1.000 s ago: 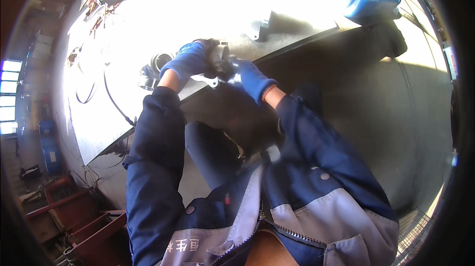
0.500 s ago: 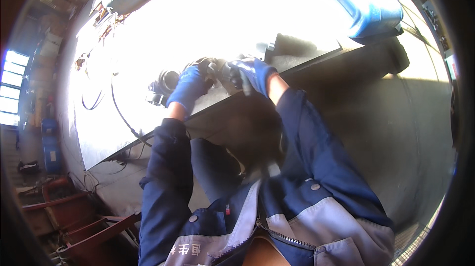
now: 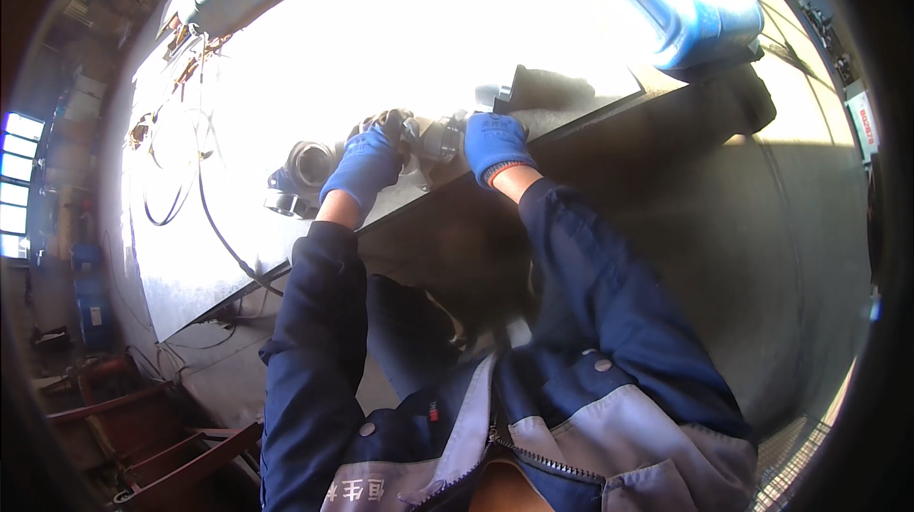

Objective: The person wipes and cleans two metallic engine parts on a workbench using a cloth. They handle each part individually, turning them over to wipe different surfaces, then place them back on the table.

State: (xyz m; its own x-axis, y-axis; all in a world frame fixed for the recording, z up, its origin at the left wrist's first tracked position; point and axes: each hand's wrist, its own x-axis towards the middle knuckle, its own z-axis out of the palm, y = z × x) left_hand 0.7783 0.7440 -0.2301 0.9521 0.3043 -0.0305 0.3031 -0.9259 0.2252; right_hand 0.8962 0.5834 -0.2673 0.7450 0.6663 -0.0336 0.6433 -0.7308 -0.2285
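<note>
My left hand (image 3: 369, 162), in a blue glove with dark fingers, is closed around a grey metal fitting (image 3: 440, 139) at the near edge of the bench. The fitting has a ringed, cylinder-like right end. Against that end is my right hand (image 3: 497, 143), also gloved in blue, back upward and fingers curled under. What its fingers hold is hidden by the hand. Left of my left hand lies another metal fitting (image 3: 309, 167) with a round open mouth. Just beyond my right hand, a small grey cylinder (image 3: 490, 93) sits by a dark block-shaped object (image 3: 547, 88).
Strong glare washes out much of the bench top (image 3: 314, 65). A blue plastic jug (image 3: 705, 27) stands at the far right. Black cable (image 3: 217, 212) hangs over the left edge. A red metal frame (image 3: 181, 464) is on the floor at lower left.
My right hand has turned so its back faces up, with its fingers now out of sight. The ringed end of the fitting shows more. My left hand keeps its grip.
</note>
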